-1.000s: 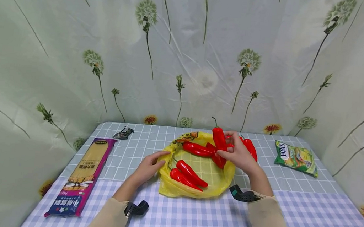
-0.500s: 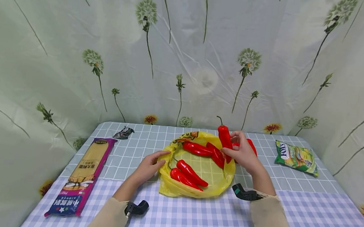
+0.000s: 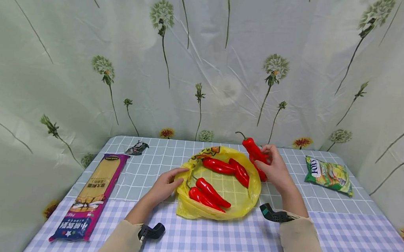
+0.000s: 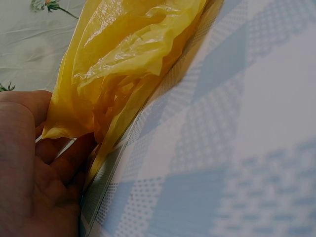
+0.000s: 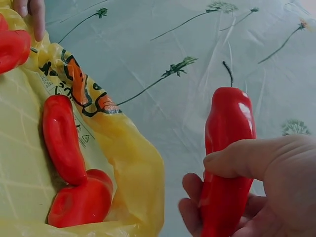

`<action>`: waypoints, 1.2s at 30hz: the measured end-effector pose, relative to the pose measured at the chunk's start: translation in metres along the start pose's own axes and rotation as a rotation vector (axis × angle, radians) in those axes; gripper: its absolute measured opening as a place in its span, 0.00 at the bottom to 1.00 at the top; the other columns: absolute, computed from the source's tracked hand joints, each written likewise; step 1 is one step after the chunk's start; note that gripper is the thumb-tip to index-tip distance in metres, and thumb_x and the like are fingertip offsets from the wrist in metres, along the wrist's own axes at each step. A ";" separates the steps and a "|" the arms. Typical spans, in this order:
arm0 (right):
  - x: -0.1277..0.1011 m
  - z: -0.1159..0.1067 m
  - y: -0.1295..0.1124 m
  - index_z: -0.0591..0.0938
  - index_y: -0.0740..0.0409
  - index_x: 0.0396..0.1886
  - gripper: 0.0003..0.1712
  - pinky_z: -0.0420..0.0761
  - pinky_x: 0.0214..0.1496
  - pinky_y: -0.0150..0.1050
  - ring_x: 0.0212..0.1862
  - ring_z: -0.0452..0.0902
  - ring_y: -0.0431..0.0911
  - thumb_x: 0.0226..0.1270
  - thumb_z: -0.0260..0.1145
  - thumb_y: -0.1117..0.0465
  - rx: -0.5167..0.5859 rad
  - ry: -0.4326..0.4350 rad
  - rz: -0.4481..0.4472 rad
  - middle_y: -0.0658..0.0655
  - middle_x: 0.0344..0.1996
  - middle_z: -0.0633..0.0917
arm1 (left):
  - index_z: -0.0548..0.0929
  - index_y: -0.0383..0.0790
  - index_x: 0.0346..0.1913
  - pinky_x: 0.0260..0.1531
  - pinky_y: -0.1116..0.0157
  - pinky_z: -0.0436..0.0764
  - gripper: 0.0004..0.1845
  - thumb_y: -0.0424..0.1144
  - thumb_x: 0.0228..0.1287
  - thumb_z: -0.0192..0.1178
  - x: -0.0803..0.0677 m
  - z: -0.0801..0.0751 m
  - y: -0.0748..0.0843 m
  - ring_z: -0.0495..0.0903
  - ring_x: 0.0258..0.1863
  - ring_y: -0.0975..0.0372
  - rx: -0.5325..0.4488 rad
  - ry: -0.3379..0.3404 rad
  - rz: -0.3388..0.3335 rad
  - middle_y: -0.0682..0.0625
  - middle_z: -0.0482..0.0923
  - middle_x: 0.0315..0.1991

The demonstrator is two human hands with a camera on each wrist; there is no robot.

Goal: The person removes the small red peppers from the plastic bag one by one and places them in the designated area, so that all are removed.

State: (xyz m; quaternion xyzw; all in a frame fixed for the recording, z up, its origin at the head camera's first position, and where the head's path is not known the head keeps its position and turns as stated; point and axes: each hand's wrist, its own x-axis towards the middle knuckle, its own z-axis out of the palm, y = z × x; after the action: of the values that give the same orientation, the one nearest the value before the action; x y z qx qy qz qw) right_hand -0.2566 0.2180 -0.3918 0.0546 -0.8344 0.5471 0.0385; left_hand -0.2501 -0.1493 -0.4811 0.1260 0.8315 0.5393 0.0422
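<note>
A yellow plastic bag (image 3: 216, 216) stands open-mouthed on the table, its rim rolled down. Inside lie several red chili peppers: a pair at the front (image 3: 212, 192), one at the back left (image 3: 219, 166) and one at the back right (image 3: 240, 172). At the bag's left rim, my left hand (image 3: 165, 184) holds the yellow plastic between thumb and fingers. My right hand (image 3: 275, 167) grips another red chili pepper (image 5: 229, 128), stem up, just beyond the bag's right rim. More red (image 3: 261, 174) shows below that pepper, partly covered by the hand.
A long pasta packet (image 3: 91, 196) lies at the left, with a small black wrapper (image 3: 137, 148) behind it. On the far right is a green Fox's candy bag (image 3: 329, 176). A flowered curtain (image 3: 207, 63) hangs behind the table.
My right hand has carried its chili pepper rightward from over the bag to beyond the right rim, and the stem now tilts left. My left hand stays in place.
</note>
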 end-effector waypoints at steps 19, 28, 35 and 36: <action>-0.001 -0.012 0.001 0.63 0.59 0.64 0.24 0.79 0.54 0.23 0.69 0.64 0.59 0.73 0.58 0.65 0.126 0.077 0.095 0.65 0.69 0.68 | 0.78 0.49 0.66 0.69 0.48 0.72 0.21 0.37 0.73 0.57 -0.001 0.001 0.002 0.70 0.70 0.51 -0.025 0.001 -0.004 0.46 0.73 0.70; -0.001 -0.018 0.005 0.64 0.56 0.66 0.24 0.72 0.71 0.56 0.71 0.63 0.58 0.74 0.58 0.62 0.141 0.136 0.129 0.63 0.71 0.67 | 0.78 0.50 0.66 0.69 0.48 0.72 0.20 0.37 0.73 0.56 -0.001 0.000 0.001 0.70 0.71 0.51 -0.023 -0.007 0.000 0.46 0.73 0.70; 0.000 -0.022 0.010 0.64 0.54 0.68 0.27 0.73 0.71 0.55 0.72 0.61 0.57 0.74 0.60 0.58 0.125 0.200 0.187 0.61 0.73 0.66 | 0.78 0.53 0.66 0.70 0.49 0.71 0.20 0.37 0.73 0.56 -0.001 0.000 0.003 0.70 0.71 0.51 -0.005 -0.004 -0.017 0.48 0.73 0.70; 0.000 -0.022 0.012 0.64 0.54 0.68 0.27 0.72 0.71 0.55 0.73 0.61 0.57 0.74 0.60 0.58 0.130 0.211 0.195 0.61 0.73 0.65 | 0.78 0.52 0.66 0.69 0.48 0.72 0.20 0.37 0.73 0.56 -0.001 0.000 0.002 0.70 0.71 0.51 -0.001 -0.002 -0.014 0.47 0.73 0.70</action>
State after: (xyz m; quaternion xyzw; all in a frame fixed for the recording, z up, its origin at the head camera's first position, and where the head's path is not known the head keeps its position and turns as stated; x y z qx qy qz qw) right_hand -0.2585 0.2431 -0.3933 -0.0819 -0.7899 0.6038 0.0689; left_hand -0.2490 -0.1488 -0.4791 0.1207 0.8320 0.5395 0.0467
